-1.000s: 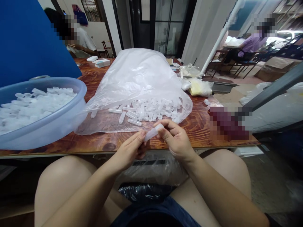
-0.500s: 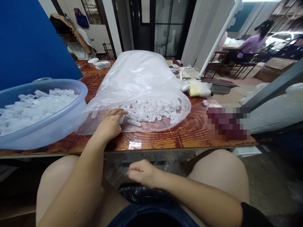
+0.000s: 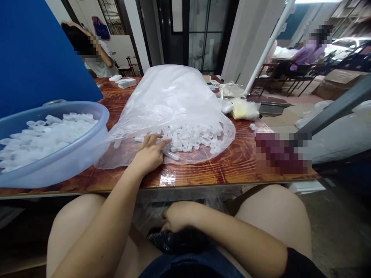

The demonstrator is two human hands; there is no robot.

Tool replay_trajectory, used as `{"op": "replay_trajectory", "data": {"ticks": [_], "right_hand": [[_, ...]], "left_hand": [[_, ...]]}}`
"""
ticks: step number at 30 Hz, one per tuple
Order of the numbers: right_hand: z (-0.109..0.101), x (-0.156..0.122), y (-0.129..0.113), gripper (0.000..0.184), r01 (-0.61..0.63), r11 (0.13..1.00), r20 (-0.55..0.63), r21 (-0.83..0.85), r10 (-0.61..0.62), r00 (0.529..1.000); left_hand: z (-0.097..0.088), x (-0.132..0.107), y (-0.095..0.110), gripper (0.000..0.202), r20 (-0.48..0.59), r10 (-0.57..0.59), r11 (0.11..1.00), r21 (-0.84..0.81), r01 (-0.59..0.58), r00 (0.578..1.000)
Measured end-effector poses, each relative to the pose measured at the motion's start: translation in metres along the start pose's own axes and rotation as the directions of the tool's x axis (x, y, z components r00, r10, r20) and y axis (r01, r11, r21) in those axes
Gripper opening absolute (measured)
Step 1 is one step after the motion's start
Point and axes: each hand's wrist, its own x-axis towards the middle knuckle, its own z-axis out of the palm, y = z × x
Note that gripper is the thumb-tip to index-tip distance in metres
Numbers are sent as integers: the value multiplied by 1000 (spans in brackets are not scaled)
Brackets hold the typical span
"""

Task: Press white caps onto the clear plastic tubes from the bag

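My left hand [image 3: 152,152] is over the mouth of a clear plastic bag [image 3: 176,90], fingers stretched and apart. Beneath its fingers lie a few clear plastic tubes [image 3: 171,155]; it touches them without a visible grip. Just beyond, a heap of small white plastic caps [image 3: 194,135] spills inside the bag's mouth. Below the table edge, my right hand [image 3: 181,215] is above my lap with its fingers curled downward. Whatever those fingers may hold is hidden. A black plastic bag [image 3: 162,240] lies right under it.
At left stands a blue plastic basin [image 3: 66,158] full of translucent white pieces, with a blue panel [image 3: 43,50] behind it. Small packets [image 3: 243,110] lie at the table's right. A grey bar [image 3: 333,112] slants in from the right. Two people sit farther back.
My left hand has shifted right, across the tubes, and its fingers have spread. The tubes beneath have moved. My right hand has moved slightly right and turned its fingers downward towards the black bag.
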Motion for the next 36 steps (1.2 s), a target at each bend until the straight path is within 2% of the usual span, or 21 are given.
{"op": "replay_trajectory", "data": {"ticks": [2,3,4,5,6,7,8,9,11,13,15,22,26,28,30,32,33,34,36], "right_hand": [[-30,-9,-20,27,112,993,74,17,-113,991],[-48,-15,-27,28,183,983,12,-9,-183,983],[-66,-19,-30,28,204,976,-148,-78,-214,966],[-83,-23,-29,25,191,968,-314,-161,-234,920],[-98,-26,-24,23,145,958,-454,-248,-247,856],[-111,-27,-17,20,58,944,-554,-326,-240,797],[-121,-27,-8,20,-33,922,-611,-386,-229,758],[-129,-26,1,21,-118,894,-636,-432,-210,743],[-137,-21,17,27,-230,839,-620,-493,-154,769],[-138,-17,26,30,-271,803,-574,-530,-106,812],[-137,-13,28,28,-291,778,-545,-556,-77,835],[-136,-10,24,20,-353,742,-566,-570,-44,823],[-136,-11,25,23,-351,730,-557,-586,-49,829],[-138,-13,25,22,-308,760,-559,-573,-87,825],[-140,-16,22,17,-202,849,-610,-488,-166,775],[-142,-19,17,7,-61,943,-719,-326,-205,665],[-143,-21,13,4,4,974,-778,-226,-182,602],[-144,-23,9,9,66,990,-827,-121,-138,546],[-145,-28,2,20,184,981,-876,63,-34,481]], "left_hand": [[2,-1,0,60,7,12,999,-36,-12,1000],[3,-2,0,58,7,11,999,-53,-10,1000],[3,-3,-1,55,4,3,998,-64,-3,1000],[4,-4,-1,51,-3,-12,997,-70,12,1000],[4,-5,-2,48,-11,-37,997,-72,36,999],[5,-7,-2,44,-18,-66,995,-75,64,998],[6,-8,-3,42,-19,-91,993,-80,89,996],[6,-9,-4,41,-15,-113,990,-84,112,993],[7,-10,-7,41,0,-162,983,-84,162,987],[6,-11,-10,44,16,-216,974,-68,217,976],[4,-11,-14,44,29,-266,962,-54,268,963],[-1,-10,-26,33,68,-356,931,-64,360,932],[-9,-11,-22,27,52,-372,922,-92,375,927],[-15,-13,-17,28,38,-371,910,-183,371,928],[-20,-17,-9,33,-5,-353,871,-368,326,936],[-23,-22,3,36,-63,-315,802,-552,229,947],[-24,-25,10,36,-79,-289,767,-616,181,954],[-24,-28,17,35,-77,-265,727,-671,147,961],[-24,-32,33,34,-11,-217,611,-781,127,976]]}}
